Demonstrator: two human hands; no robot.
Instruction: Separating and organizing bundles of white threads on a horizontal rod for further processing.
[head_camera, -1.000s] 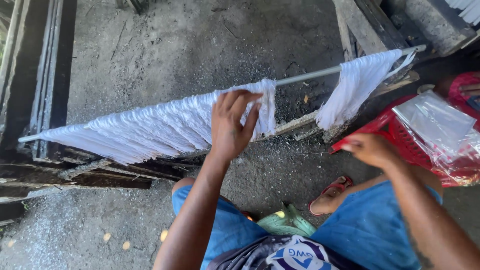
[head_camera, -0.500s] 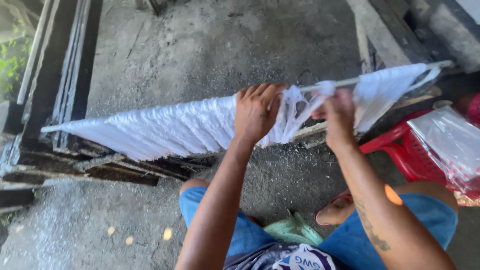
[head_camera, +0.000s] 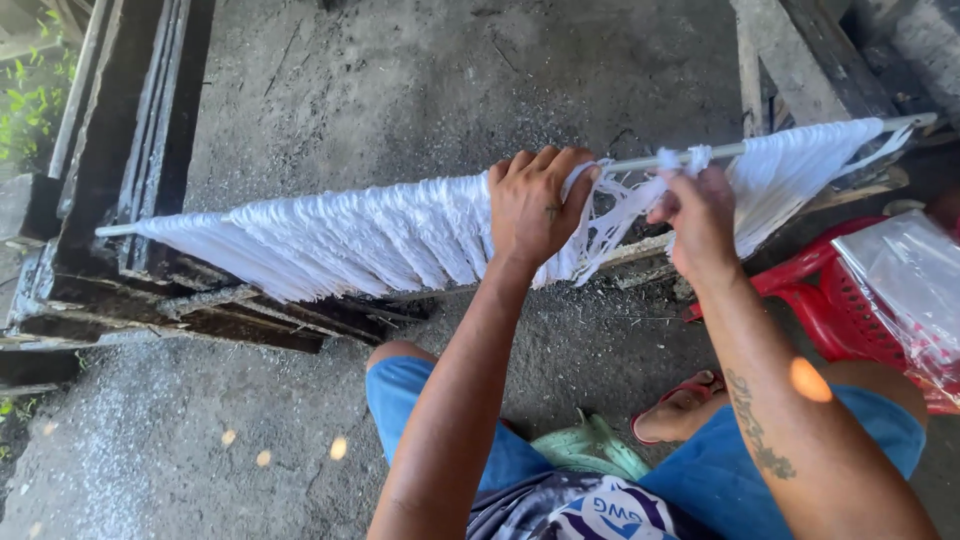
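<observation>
A long thin white rod (head_camera: 780, 145) runs from left to upper right, hung with many white strands (head_camera: 340, 240) packed side by side. My left hand (head_camera: 535, 205) presses on the strands near the rod's middle, fingers curled over their right edge. My right hand (head_camera: 698, 220) pinches a loose bunch of strands (head_camera: 625, 215) just right of it, pulled across the gap. More white strands (head_camera: 800, 165) hang on the rod's right end.
A red plastic basket (head_camera: 830, 310) with clear plastic bags (head_camera: 905, 275) stands at the right. Dark wooden beams (head_camera: 150, 150) lie at the left, planks (head_camera: 790, 70) at the top right. My knees in blue shorts and a foot in a sandal (head_camera: 680, 410) rest on the concrete floor.
My right hand came from the red basket up to the rod and now grips a bunch of strands in the gap. My left hand stayed on the strands.
</observation>
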